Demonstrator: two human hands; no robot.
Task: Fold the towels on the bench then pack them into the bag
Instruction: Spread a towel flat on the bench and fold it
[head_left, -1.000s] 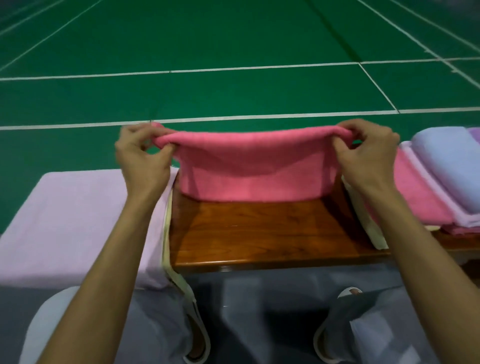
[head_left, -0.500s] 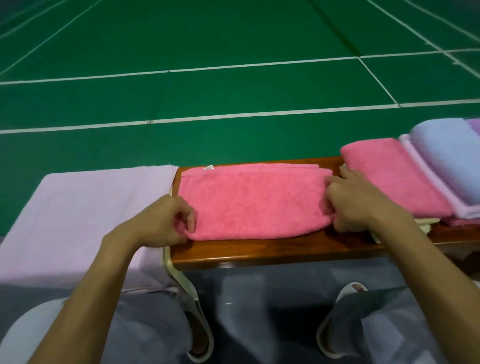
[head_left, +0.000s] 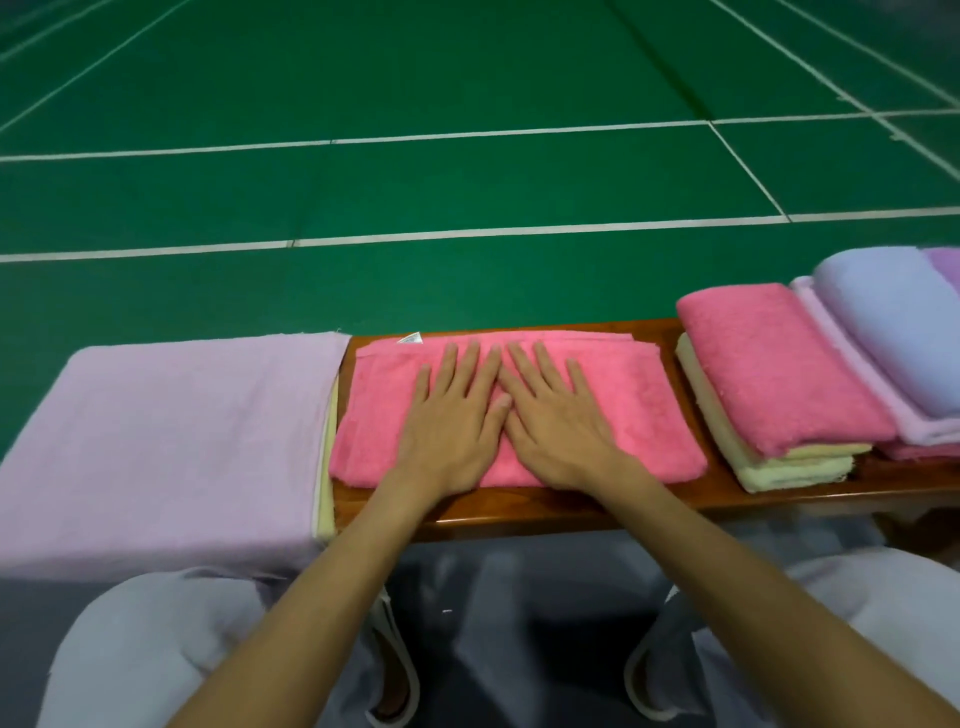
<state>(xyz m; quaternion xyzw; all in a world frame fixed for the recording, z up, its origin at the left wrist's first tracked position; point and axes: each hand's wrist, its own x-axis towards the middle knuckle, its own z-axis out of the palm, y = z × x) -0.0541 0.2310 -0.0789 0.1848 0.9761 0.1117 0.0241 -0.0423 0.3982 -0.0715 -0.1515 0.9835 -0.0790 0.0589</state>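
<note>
Folded pink terry towel (head_left: 623, 415): flat on the brown wooden counter (head_left: 519, 506), long edges running left to right, small white label (head_left: 410, 338) showing at the far left corner. Left hand (head_left: 452, 421) and right hand (head_left: 556, 421) side by side on top of it, palms down, fingers straight and slightly spread, pointing away from the body. Pressing on the middle of the towel, gripping nothing, curled round nothing. Thumbs touching or nearly touching between the two hands. Pink terry reaching out past both hands to left and right, its near edge just under the wrists.

Just left of the towel, a pale lilac cloth (head_left: 166, 441) draped over the counter end, with a cream layer (head_left: 326, 493) showing along its edge, right beside the towel's left end. To the right, past a strip of bare wood, a second pink folded towel (head_left: 769, 374) lying on cream folded towels (head_left: 779, 467). Beside those, a lavender-blue folded towel (head_left: 893, 332) on a pale lilac folded towel (head_left: 883, 415). Beyond the counter, green sports-court floor (head_left: 467, 78) with white lines.
</note>
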